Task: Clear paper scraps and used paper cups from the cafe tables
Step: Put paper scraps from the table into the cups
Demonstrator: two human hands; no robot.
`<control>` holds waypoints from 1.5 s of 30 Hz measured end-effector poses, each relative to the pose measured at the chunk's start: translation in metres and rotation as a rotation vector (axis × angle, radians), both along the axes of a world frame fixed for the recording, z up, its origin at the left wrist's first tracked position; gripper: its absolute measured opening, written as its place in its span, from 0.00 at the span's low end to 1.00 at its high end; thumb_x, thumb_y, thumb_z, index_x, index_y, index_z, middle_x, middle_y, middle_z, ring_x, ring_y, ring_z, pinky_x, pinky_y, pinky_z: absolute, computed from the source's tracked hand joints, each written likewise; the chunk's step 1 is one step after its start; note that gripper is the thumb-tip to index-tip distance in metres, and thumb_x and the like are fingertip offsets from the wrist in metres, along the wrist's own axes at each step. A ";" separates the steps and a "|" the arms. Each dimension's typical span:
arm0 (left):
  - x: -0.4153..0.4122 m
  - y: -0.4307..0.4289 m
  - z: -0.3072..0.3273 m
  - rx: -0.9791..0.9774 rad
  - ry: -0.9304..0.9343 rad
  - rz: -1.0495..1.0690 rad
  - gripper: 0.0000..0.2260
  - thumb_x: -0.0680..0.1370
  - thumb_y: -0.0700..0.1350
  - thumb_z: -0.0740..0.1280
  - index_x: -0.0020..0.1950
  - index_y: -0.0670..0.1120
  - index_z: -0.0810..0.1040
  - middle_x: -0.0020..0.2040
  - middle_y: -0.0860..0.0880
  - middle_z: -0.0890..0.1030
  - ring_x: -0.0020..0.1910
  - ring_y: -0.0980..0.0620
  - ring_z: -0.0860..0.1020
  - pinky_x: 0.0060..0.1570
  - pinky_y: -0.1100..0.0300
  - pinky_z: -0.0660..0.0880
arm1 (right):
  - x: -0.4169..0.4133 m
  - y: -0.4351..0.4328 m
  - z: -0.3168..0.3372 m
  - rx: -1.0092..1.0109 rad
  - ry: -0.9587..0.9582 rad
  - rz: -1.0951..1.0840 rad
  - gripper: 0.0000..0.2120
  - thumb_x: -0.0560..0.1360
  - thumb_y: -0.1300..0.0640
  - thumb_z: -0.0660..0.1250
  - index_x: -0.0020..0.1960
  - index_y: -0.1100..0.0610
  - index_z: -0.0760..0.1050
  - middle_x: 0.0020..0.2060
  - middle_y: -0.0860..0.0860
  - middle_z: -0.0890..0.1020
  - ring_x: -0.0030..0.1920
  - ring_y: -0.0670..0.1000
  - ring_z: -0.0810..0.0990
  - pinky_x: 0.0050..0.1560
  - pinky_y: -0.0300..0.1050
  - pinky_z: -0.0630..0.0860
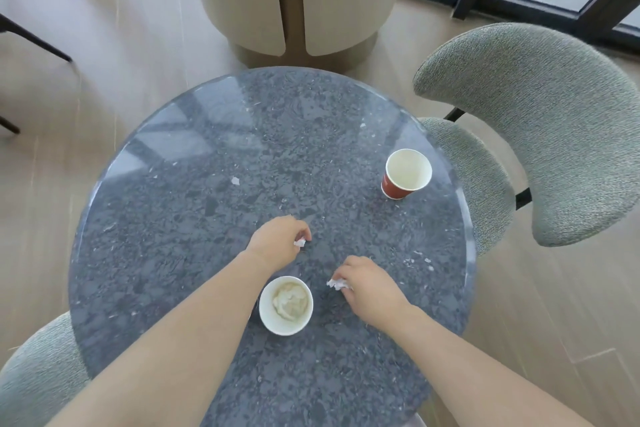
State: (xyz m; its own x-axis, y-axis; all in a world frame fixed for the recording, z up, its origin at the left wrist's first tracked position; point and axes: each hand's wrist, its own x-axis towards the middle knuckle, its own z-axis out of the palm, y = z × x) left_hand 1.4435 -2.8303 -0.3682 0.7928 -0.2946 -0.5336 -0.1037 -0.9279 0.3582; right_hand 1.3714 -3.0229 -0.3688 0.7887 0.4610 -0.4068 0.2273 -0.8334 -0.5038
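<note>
1. A round, dark grey speckled stone table (194, 246) is standing on a pale wooden floor (86, 80), seen from above.
2. At the lower left, a grey-green upholstered chair (38, 374) is sitting tucked against the table.
3. A tiny white scrap (235, 180) is lying alone left of the table's centre.
4. The left hand (277, 241) is hovering low over the table's middle, fingertips pinching a small white paper bit (300, 242).
5. Just below it, a white paper cup (270, 319) is standing upright, holding crumpled paper (290, 300).
6. The right hand (367, 288) is pinching a crumpled white wad (337, 284) against the tabletop.
7. Small white flecks (427, 262) are lying further right.
8. A red paper cup (394, 189) is standing upright near the right edge.
9. A second grey-green chair (536, 132) is standing on the right.
</note>
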 end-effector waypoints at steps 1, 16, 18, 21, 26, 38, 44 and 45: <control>-0.001 0.000 0.002 -0.010 -0.009 0.008 0.11 0.75 0.40 0.63 0.54 0.51 0.78 0.52 0.49 0.77 0.53 0.48 0.75 0.53 0.55 0.71 | 0.001 -0.002 0.001 0.009 -0.002 -0.014 0.12 0.76 0.62 0.60 0.59 0.57 0.74 0.55 0.54 0.74 0.57 0.55 0.71 0.55 0.44 0.69; -0.071 0.074 0.086 -0.198 -0.265 0.204 0.07 0.74 0.44 0.66 0.50 0.53 0.78 0.41 0.56 0.74 0.38 0.57 0.72 0.42 0.63 0.68 | -0.008 0.069 0.082 0.415 -0.268 -0.313 0.07 0.70 0.63 0.68 0.47 0.56 0.78 0.42 0.49 0.79 0.41 0.45 0.74 0.42 0.32 0.69; -0.088 0.085 0.085 -0.192 -0.245 0.224 0.10 0.74 0.44 0.65 0.53 0.55 0.76 0.43 0.56 0.75 0.40 0.57 0.73 0.42 0.64 0.68 | -0.018 0.088 0.083 0.406 -0.240 -0.287 0.07 0.71 0.62 0.68 0.48 0.55 0.78 0.41 0.48 0.77 0.41 0.44 0.74 0.42 0.31 0.67; -0.107 0.099 0.086 -0.245 -0.234 0.263 0.13 0.73 0.45 0.66 0.57 0.56 0.74 0.46 0.56 0.76 0.42 0.57 0.74 0.45 0.63 0.71 | -0.030 0.110 0.082 0.392 -0.233 -0.265 0.07 0.71 0.61 0.68 0.49 0.54 0.78 0.40 0.47 0.76 0.40 0.44 0.73 0.43 0.31 0.67; -0.124 0.118 0.084 -0.248 -0.229 0.259 0.16 0.72 0.44 0.68 0.58 0.57 0.72 0.46 0.58 0.76 0.41 0.57 0.74 0.46 0.60 0.74 | -0.043 0.135 0.080 0.373 -0.213 -0.284 0.08 0.72 0.59 0.68 0.50 0.52 0.78 0.42 0.46 0.76 0.42 0.43 0.73 0.43 0.29 0.66; -0.125 0.111 0.075 -0.283 -0.226 0.135 0.14 0.73 0.46 0.66 0.58 0.57 0.73 0.50 0.58 0.74 0.49 0.56 0.73 0.50 0.61 0.72 | -0.063 0.119 0.075 0.296 -0.216 -0.399 0.19 0.70 0.55 0.71 0.61 0.52 0.73 0.55 0.45 0.76 0.51 0.43 0.73 0.55 0.42 0.72; -0.125 0.105 0.073 -0.263 -0.216 0.082 0.13 0.73 0.48 0.66 0.57 0.58 0.73 0.54 0.56 0.74 0.53 0.55 0.73 0.53 0.57 0.73 | -0.074 0.104 0.074 0.277 -0.187 -0.451 0.23 0.69 0.54 0.71 0.62 0.49 0.71 0.54 0.42 0.75 0.52 0.43 0.72 0.56 0.41 0.71; -0.125 0.105 0.072 -0.259 -0.217 0.078 0.13 0.73 0.48 0.66 0.57 0.58 0.73 0.55 0.56 0.74 0.54 0.55 0.73 0.53 0.57 0.73 | -0.076 0.102 0.073 0.260 -0.192 -0.442 0.22 0.69 0.54 0.71 0.61 0.49 0.71 0.53 0.42 0.75 0.52 0.43 0.73 0.56 0.41 0.71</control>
